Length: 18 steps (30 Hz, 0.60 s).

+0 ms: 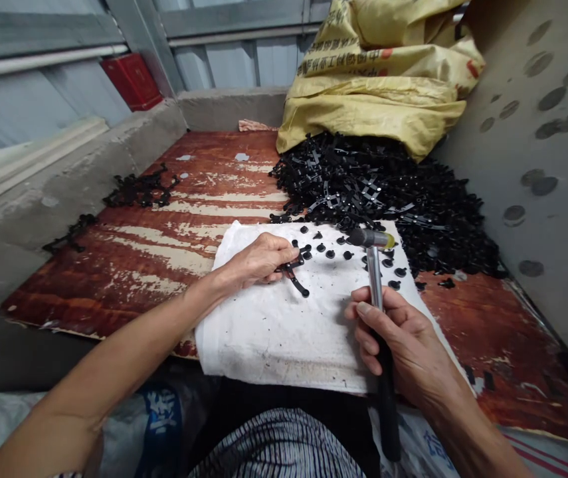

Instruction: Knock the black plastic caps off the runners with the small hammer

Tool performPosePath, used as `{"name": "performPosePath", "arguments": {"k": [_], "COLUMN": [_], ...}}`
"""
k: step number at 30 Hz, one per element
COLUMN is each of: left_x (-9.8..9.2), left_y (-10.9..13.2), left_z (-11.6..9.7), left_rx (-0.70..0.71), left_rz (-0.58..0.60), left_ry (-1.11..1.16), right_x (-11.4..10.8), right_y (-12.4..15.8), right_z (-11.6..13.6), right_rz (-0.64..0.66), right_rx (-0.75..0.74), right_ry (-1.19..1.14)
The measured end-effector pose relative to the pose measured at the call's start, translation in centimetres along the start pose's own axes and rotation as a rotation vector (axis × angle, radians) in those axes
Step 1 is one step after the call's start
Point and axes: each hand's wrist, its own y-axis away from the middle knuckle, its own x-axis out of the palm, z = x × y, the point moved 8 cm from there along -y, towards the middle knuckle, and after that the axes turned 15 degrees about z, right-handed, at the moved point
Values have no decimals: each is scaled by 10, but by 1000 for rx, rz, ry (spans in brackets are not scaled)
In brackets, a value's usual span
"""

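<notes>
My left hand pinches a small black jointed linkage part above the white cloth; one of its arms points toward me. My right hand is wrapped round a hammer with a metal shaft and a black grip. The hammer stands head up, its head dark at one end and yellow at the other, to the right of the linkage part and apart from it. Several small round black pieces with stems lie loose on the far and right parts of the cloth.
A large heap of black parts spills from a yellow woven sack at the back right. Smaller clusters of black parts lie at the left edge of the worn red board. A spotted panel stands at the right.
</notes>
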Motion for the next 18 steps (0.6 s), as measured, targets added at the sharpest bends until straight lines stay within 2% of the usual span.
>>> {"name": "performPosePath", "arguments": {"k": [18], "left_x": [-3], "left_y": [-2], "left_z": [3], "left_rx": [-47], "left_rz": [-41], "left_ry": [-22], "right_x": [-1], "right_y": [1], "right_z": [-3], "right_rz": [12], "right_rx": [4], "right_ry": [-1]}}
